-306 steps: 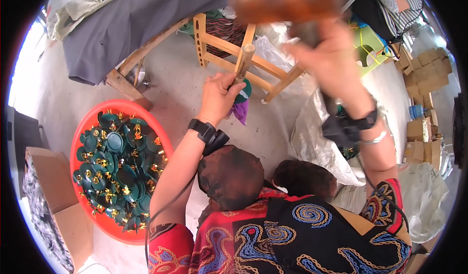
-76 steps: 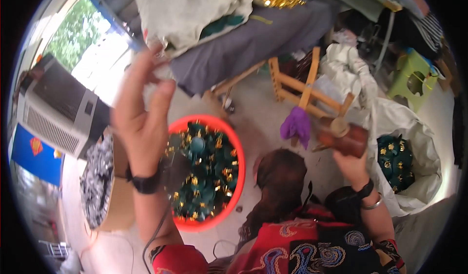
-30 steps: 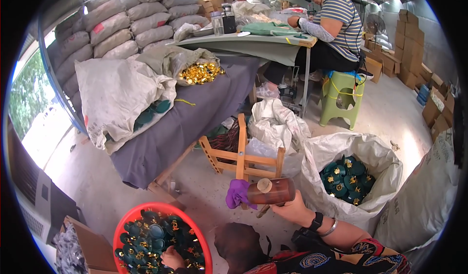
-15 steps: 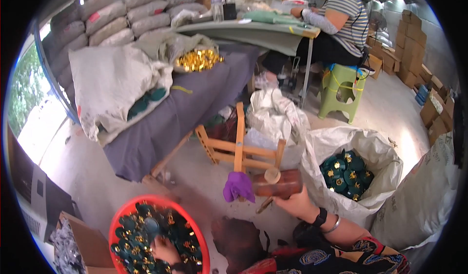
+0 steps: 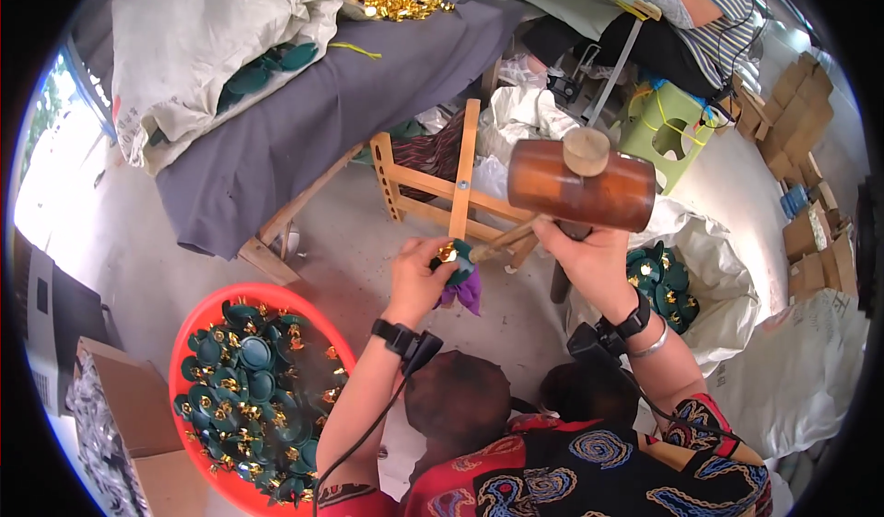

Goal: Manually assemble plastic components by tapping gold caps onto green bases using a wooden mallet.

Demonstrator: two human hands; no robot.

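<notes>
My right hand (image 5: 582, 257) grips the handle of a wooden mallet (image 5: 583, 185), whose brown cylindrical head is raised above the hand. My left hand (image 5: 419, 278) holds a small dark green disc piece with a gold fitting (image 5: 454, 257) over a purple cloth (image 5: 463, 291), just left of the mallet handle. Both wrists wear black bands; the right also has a silver bangle. A red basin (image 5: 189, 333) at lower left is full of the same green and gold pieces.
A wooden frame stand (image 5: 440, 185) sits behind my hands. A white sack (image 5: 727, 278) at right holds more green pieces. A grey-draped bench (image 5: 304, 121) carries a white bag and gold parts (image 5: 398, 0). Another person (image 5: 700, 11) sits at a far table. A cardboard box (image 5: 129, 416) sits lower left.
My left hand left the red basin and came up to the purple cloth with a green piece. The mallet rose higher and the view tilted down toward my hands.
</notes>
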